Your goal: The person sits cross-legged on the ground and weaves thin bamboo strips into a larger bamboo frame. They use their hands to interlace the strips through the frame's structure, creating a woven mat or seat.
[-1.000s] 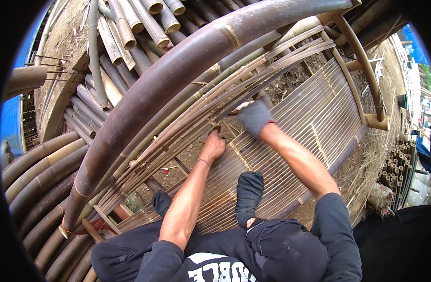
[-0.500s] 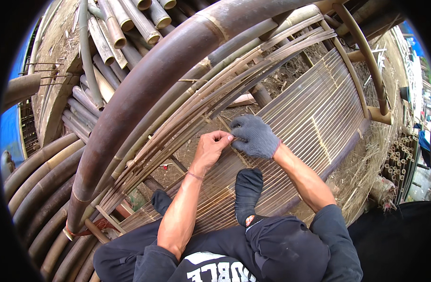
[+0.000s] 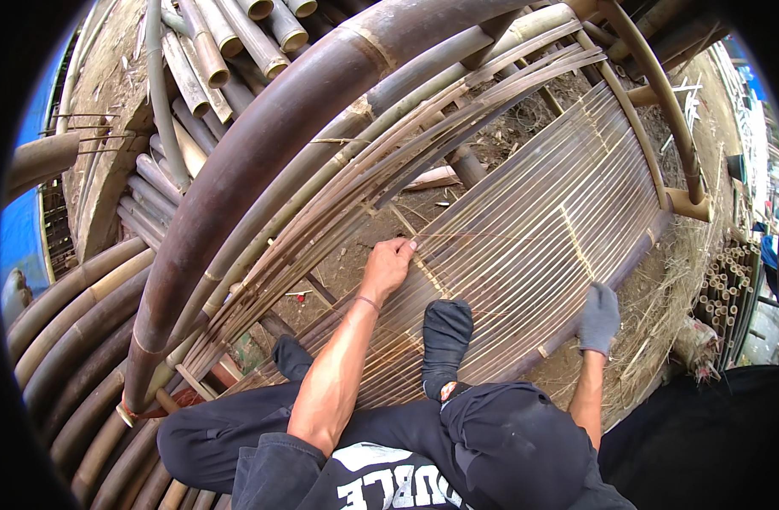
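Observation:
My bare left hand (image 3: 388, 270) is closed in a pinch over the slatted bamboo panel (image 3: 525, 212), beside a cross-binding on the slats. A thin reddish strand (image 3: 466, 236) runs rightward from its fingertips, above the slats, and fades from sight. My right hand (image 3: 599, 319), in a grey knitted glove, is over the panel's near right edge by the dark bamboo rail (image 3: 568, 336). Its fingers look drawn together; what they hold, if anything, is hidden. My foot in a black sock (image 3: 447, 340) rests on the slats between the hands.
A thick curved bamboo pole (image 3: 262, 144) arches across the left and top of the frame. Long split bamboo strips (image 3: 389, 161) lie along its inner side. Stacked bamboo poles (image 3: 236, 51) stand at the far left, bent poles (image 3: 83, 340) nearer. Cut bamboo pieces (image 3: 721, 302) are bundled at right.
My gloved right hand has moved away from the left, to the right and nearer me. The reddish strand now shows stretched from my left fingertips, which have stayed almost in place.

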Available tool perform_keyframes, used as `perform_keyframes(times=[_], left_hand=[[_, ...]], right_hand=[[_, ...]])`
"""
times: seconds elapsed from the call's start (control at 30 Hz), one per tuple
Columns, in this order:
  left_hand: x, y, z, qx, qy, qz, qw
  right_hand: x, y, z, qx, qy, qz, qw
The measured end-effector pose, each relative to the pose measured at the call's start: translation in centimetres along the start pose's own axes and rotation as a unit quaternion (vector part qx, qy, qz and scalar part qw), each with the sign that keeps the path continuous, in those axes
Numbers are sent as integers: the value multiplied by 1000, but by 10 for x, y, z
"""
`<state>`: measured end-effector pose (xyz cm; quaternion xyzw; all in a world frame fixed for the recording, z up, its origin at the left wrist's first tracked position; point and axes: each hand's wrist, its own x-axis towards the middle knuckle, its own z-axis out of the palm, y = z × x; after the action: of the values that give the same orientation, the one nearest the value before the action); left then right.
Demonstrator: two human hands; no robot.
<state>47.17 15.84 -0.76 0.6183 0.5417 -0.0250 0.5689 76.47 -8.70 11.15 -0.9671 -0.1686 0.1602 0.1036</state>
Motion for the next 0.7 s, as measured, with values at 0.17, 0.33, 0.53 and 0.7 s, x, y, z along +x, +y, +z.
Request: perform_keyframes(times=[0.17, 0.33, 0.53, 0.7], left_hand=[[-13, 3, 22, 77, 162, 35, 983], [-11, -2, 25, 77, 172, 46, 981], [-15, -3, 28, 93, 174, 55, 979], [-28, -7, 33, 153, 213, 164, 951]], right_hand=[[-19, -122, 78, 17, 24, -386, 922], [-17, -197, 129, -44, -130, -521, 842], [-18, -210, 115, -179, -362, -265, 875], [6, -209, 68, -56, -475, -321, 817]])
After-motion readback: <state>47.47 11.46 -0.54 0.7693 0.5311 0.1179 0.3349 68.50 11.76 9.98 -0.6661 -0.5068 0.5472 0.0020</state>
